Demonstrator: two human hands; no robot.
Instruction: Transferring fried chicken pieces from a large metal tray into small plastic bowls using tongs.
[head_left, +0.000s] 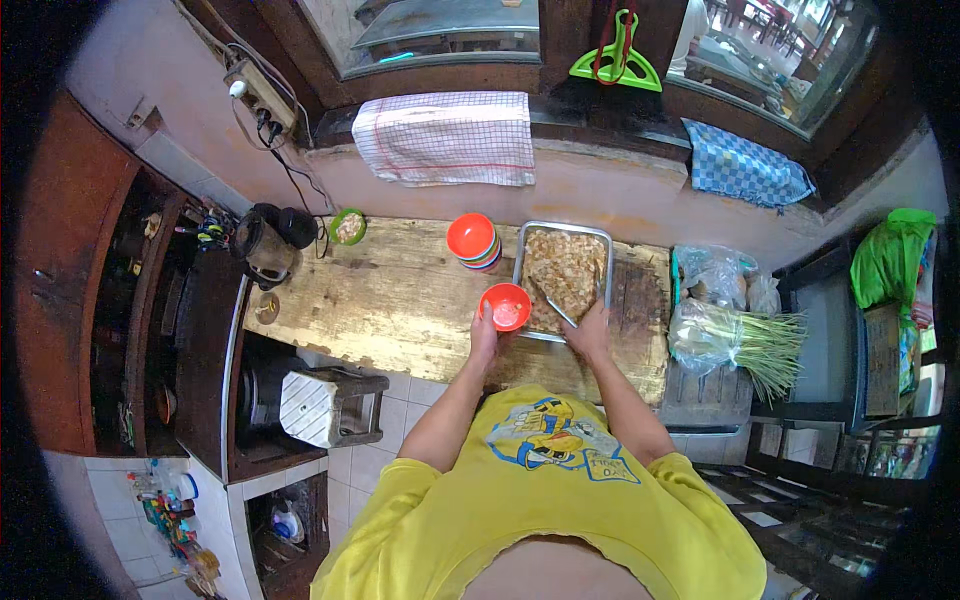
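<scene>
My left hand (485, 334) holds a red plastic bowl (505, 307) by its left side, at the front left edge of a metal tray (609, 259). Small pale bits lie inside the bowl. The tray is filled with pale brown, chopped or crumbly food (562, 262). In my right hand (589, 330), over the tray's front right corner, is a metal utensil (561, 311), tilted with its far end in the food; its exact kind cannot be told. Behind the held bowl stands a stack of colored bowls (472, 238), a red one on top.
The worn wooden table (375, 307) carries a green bowl of food (348, 226) and a small round container (267, 308) at left, near a dark pitcher (266, 247). Bagged green stalks (765, 345) lie at right. A stool (330, 409) stands before the table; towels (446, 139) hang behind.
</scene>
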